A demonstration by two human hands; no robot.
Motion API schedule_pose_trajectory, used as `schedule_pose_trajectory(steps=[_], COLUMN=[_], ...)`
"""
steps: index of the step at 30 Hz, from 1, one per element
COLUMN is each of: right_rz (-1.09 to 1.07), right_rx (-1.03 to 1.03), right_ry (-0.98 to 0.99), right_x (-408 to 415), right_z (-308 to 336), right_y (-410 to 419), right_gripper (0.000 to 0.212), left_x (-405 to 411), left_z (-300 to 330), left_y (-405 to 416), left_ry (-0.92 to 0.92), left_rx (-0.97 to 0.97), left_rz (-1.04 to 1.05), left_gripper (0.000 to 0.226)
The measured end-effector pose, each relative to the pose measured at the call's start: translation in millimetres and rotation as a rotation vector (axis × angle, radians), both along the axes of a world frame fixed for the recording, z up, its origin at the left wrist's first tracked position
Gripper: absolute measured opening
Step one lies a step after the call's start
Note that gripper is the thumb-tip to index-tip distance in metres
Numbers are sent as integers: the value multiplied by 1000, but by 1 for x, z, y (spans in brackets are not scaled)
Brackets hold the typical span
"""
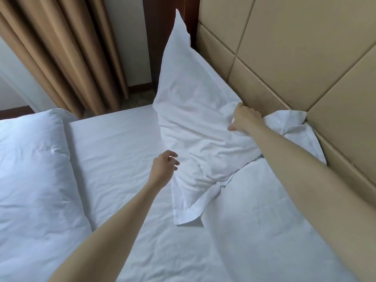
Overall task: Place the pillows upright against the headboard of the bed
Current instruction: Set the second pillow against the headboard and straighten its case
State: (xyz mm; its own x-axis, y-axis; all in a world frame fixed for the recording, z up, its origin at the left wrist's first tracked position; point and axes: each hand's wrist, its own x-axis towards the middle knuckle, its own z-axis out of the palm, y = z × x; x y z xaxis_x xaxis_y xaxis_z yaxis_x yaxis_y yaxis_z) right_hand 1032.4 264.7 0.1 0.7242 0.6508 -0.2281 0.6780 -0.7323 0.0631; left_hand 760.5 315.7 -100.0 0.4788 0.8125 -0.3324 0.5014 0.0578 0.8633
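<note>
On the bed [126,139], right hand [245,119] pinches the leaning pillow [193,110] at the headboard [284,58], left hand [163,166] open, empty; unsupported, it may slump.

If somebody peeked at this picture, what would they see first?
A big white pillow stands tilted in the middle, one pointy corner up, leaning on the tan headboard. The right hand pinches its edge by the headboard; the left hand hovers open beside it. Brown curtains hang at the left.
</note>
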Motion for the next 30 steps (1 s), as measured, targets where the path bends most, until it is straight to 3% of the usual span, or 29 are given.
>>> schedule_pose_trajectory(steps=[3, 7, 9, 11, 13, 17, 20, 24, 26, 28, 30], right_rz=[117, 251, 347, 398, 405, 74, -8, -15, 64, 84, 76], right_rx=[170, 595, 654, 605, 389, 100, 193, 502, 345, 169, 173], right_ry=[-66, -231, -359, -440, -453, -117, 3, -241, -275, -161, -108], right_x=[0, 13, 13, 18, 22, 20, 30, 31, 18, 15, 20], right_z=[8, 78, 98, 92, 64, 21, 36, 49, 35, 27, 41], right_y=[13, 46, 51, 37, 8, -21, -9, -17, -32, -42, -43], right_gripper=[33, 33, 35, 37, 37, 48, 43, 36, 37, 41, 36], left_x=[-11, -18, -17, -16, -15, -10, -6, 1, 3, 3, 3], left_z=[8, 22, 25, 23, 17, 5, 11, 28, 34, 36, 37], left_y=[7, 21, 27, 29, 24, 8, 3, 7, 10, 8, 4], left_ry=[-61, -100, -109, -104, -64, 24, 38, -8, -22, -18, -13], left_rx=[-1, 74, 106, 122, 115, 109, 100, 113, 114, 114, 100], left_rz=[58, 119, 162, 182, 157, 39, 4, 20, 29, 11, -1], left_gripper=[32, 33, 33, 32, 30, 27, 26, 26, 26, 26, 26])
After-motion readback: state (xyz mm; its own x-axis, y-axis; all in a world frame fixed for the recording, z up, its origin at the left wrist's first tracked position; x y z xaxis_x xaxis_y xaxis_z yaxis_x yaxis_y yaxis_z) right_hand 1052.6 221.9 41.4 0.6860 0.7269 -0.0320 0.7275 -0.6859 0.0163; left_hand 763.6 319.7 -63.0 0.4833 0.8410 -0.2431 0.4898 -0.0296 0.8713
